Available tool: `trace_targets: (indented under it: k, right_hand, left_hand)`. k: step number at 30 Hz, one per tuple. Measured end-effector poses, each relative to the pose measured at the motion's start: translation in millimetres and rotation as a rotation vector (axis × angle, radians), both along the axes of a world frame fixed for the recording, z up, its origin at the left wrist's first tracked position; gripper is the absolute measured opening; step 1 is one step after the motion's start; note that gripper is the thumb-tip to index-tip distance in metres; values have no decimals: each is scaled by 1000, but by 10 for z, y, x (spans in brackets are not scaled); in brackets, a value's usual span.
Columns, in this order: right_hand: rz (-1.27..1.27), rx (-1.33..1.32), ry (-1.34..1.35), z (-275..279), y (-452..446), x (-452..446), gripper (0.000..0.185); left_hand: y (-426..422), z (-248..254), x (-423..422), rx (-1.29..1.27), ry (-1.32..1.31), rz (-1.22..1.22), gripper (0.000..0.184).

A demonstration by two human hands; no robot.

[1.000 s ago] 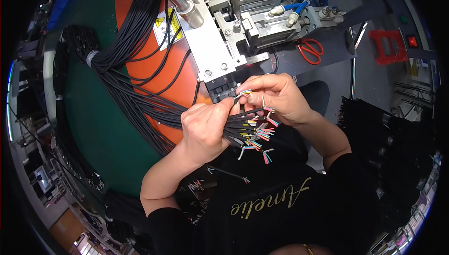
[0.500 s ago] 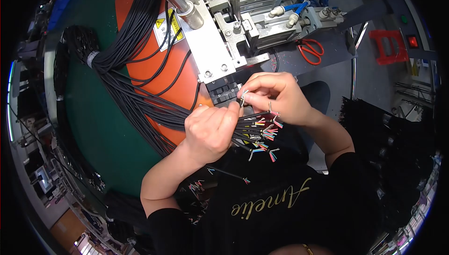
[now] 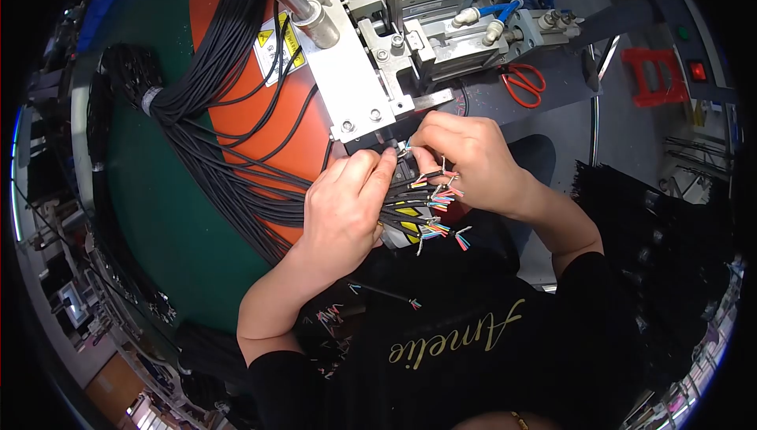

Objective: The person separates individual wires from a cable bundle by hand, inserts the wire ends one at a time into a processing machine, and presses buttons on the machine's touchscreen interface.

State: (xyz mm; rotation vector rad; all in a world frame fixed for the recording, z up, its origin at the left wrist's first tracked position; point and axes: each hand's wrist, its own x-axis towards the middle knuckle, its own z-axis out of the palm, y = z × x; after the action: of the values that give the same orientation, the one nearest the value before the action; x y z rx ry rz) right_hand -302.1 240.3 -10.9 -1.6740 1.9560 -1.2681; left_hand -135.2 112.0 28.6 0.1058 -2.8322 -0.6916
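- My left hand [image 3: 347, 201] is closed on one black cable [image 3: 401, 148], the thumb and forefinger together near its stripped end; the rest of the hand lies over the other cables.
- My right hand [image 3: 465, 158] has its thumb and forefinger at the thin wires [image 3: 408, 145] of that end. Whether they pinch the wires or only touch them, I cannot tell.
- The cable end is at the black block [image 3: 359, 145], just beside the lower edge of the metal plate [image 3: 339, 75]. My fingers hide whether it is seated there.
- Half a second ago I had this end lower, in front of the block, with more of the block's slotted top showing. Both hands have since come up toward the plate, and my left fingers now cover part of the block.
- I take this to mean the work has gone from arranging the wires to lining the end up with the block.
- The other stripped ends [image 3: 441, 203] fan out between my hands, their coloured wires bare, over a yellow label [image 3: 409, 222].
- Behind my left hand the bundle [image 3: 185, 134] runs across the orange board [image 3: 311, 126] to its tie [image 3: 150, 100]. Red-handled scissors [image 3: 523, 85] lie well apart, beyond my right hand.
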Motion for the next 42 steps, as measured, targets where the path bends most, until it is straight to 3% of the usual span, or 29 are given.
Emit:
trace_targets:
  k: [9, 21, 30, 36, 39, 42]
  right_hand:
    - [-64, -98, -148, -106, -15, 55, 13]
    - [-61, -45, 128, 75, -14, 52, 9]
    - [-63, 15, 126, 64, -20, 31, 10]
    - [-47, -58, 100, 8, -18, 26, 6]
    - [-90, -123, 77, -75, -20, 78, 6]
    - [-104, -141, 104, -75, -14, 90, 8]
  left_hand:
    - [9, -19, -36, -99, 51, 30, 51]
    - [-53, 107, -52, -157, -37, -118, 63]
    - [-15, 131, -147, -307, -78, -145, 39]
    - [-26, 113, -119, -325, -40, -155, 39]
    - [-8, 93, -83, -334, -52, -153, 52]
    - [-20, 86, -113, -362, 15, -177, 33]
